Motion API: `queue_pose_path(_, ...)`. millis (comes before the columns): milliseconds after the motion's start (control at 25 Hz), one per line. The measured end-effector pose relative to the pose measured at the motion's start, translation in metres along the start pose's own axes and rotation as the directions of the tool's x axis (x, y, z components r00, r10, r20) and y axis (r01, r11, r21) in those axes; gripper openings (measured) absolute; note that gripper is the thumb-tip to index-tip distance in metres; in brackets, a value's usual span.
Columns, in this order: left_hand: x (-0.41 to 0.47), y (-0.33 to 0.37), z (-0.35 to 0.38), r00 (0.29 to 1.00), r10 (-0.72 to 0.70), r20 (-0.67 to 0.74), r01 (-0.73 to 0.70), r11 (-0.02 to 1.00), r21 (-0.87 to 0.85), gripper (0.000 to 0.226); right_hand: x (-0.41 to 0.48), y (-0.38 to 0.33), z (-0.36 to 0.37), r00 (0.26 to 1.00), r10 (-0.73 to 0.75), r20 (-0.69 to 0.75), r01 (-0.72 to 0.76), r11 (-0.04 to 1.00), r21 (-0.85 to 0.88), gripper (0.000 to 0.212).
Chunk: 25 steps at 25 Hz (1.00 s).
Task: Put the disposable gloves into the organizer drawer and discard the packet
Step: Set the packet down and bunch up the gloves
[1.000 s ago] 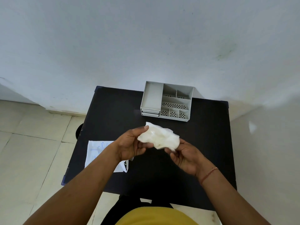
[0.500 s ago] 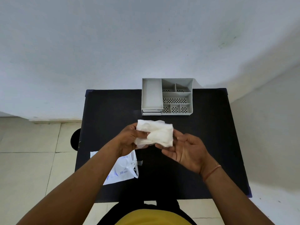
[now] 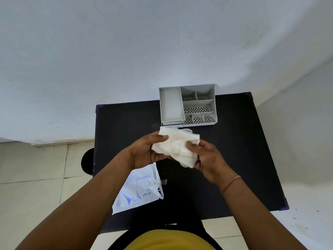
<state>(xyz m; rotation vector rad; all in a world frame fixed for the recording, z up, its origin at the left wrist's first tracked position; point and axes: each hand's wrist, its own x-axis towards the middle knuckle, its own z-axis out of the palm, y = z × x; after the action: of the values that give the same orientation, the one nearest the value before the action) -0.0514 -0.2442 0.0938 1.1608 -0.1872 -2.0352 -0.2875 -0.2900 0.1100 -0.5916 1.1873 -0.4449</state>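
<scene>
- Two hands are sharing one load: the left hand and the right hand are both holding the bundle of disposable gloves above the black table, just in front of the grey organizer.
- The left thumb is pressing down on the bundle's upper left edge while the right fingers are curling around its lower right end; this two-sided grip is probably keeping the loose, slippery stack gathered so it can go in as one piece.
- The organizer is sitting at the table's far edge against the wall, its drawers facing the person, which is keeping them within easy reach.
- The empty packet is lying torn open at the table's near left edge, beside the left forearm, likely awaiting disposal.
- The drawer fronts are showing only as a thin strip behind the bundle, so it is hard to tell whether any drawer is pulled out.
- A dark round object is sitting on the floor, half hidden by the table; whether it is a bin is unclear.
</scene>
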Motion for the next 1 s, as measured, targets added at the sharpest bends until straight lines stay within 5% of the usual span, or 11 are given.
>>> queue_pose_path(120,-0.01,0.007,-0.007,0.971,0.0,0.238,0.013,0.999,-0.053,0.076,0.002,0.001,-0.003,1.0,0.026,0.018,-0.027,0.996,0.086,0.035)
queue_pose_path(240,-0.014,0.012,-0.007,0.95,-0.038,0.309,0.0,0.992,0.123,0.084,0.003,0.004,-0.006,0.999,0.035,0.014,-0.036,0.993,0.11,0.037)
queue_pose_path(400,-0.016,0.01,0.004,0.985,-0.052,0.166,-0.008,0.938,0.346,0.08,0.002,0.008,-0.01,0.999,0.033,-0.004,-0.032,0.996,0.082,0.035)
queue_pose_path(600,-0.005,0.003,0.01,0.995,0.049,-0.09,-0.011,0.923,0.385,0.062,-0.001,0.014,-0.013,0.998,0.07,0.003,-0.07,0.997,0.042,0.031)
queue_pose_path(840,-0.001,-0.003,0.006,0.989,0.062,-0.135,0.002,0.905,0.426,0.056,-0.005,0.02,-0.018,0.99,0.1,0.098,-0.104,0.994,0.037,0.034)
queue_pose_path(1000,0.005,-0.006,0.008,0.988,0.047,-0.146,0.02,0.904,0.427,0.049,-0.004,0.027,-0.019,0.992,0.117,0.039,-0.12,0.989,0.086,0.035)
